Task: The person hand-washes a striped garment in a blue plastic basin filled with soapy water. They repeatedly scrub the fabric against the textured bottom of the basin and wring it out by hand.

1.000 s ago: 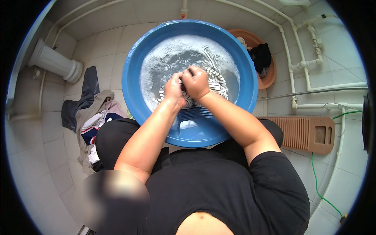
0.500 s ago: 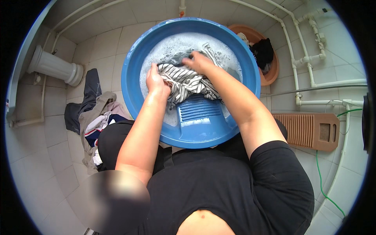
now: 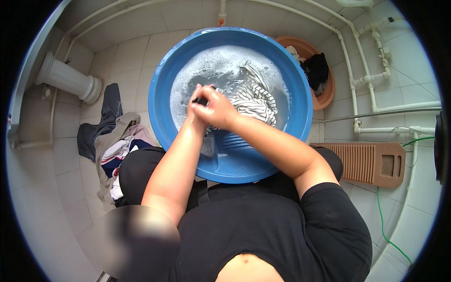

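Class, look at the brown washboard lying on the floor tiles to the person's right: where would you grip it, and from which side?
Grip the washboard at its right end, fingers through the cut-out handle slot, coming from above. It lies flat on the tiles, and that end lies away from the basin; the ribbed part gives no such hold.

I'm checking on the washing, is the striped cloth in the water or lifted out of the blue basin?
In the water: the striped cloth lies bunched in suds inside the blue basin, held by both hands.
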{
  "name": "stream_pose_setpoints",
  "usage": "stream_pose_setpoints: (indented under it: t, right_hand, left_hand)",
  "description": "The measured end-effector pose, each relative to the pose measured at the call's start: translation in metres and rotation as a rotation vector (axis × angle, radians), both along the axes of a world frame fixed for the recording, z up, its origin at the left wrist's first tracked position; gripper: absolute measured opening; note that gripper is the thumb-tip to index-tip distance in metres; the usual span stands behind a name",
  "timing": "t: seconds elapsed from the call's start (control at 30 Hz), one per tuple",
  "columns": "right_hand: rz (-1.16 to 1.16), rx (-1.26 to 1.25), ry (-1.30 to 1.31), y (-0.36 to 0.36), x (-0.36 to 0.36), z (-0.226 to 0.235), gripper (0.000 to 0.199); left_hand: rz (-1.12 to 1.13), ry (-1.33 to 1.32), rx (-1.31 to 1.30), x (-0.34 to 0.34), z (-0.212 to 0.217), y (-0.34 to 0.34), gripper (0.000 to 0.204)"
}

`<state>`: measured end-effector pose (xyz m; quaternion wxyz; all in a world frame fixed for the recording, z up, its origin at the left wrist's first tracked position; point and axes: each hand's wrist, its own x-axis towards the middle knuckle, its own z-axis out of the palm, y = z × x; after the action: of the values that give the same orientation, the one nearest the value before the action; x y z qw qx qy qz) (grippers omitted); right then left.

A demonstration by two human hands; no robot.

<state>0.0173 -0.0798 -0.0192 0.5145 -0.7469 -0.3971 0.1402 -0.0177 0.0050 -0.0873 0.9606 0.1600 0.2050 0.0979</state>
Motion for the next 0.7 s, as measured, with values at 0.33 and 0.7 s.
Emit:
stream_pose_setpoints:
  t: [0.33,0.7]
  right_hand:
    - [-0.311,0.045,-0.149,-0.022,0.028,-0.015,0.025]
    - [-0.405,-0.026,-0.072,-0.030,0.027,-0.029,0.028]
  left_hand:
    - [0.000,0.391,0.047,0.007,0.048,-0.036,0.023]
    - [-0.045,0.302,-0.024,0.002,0.052,-0.045,0.024]
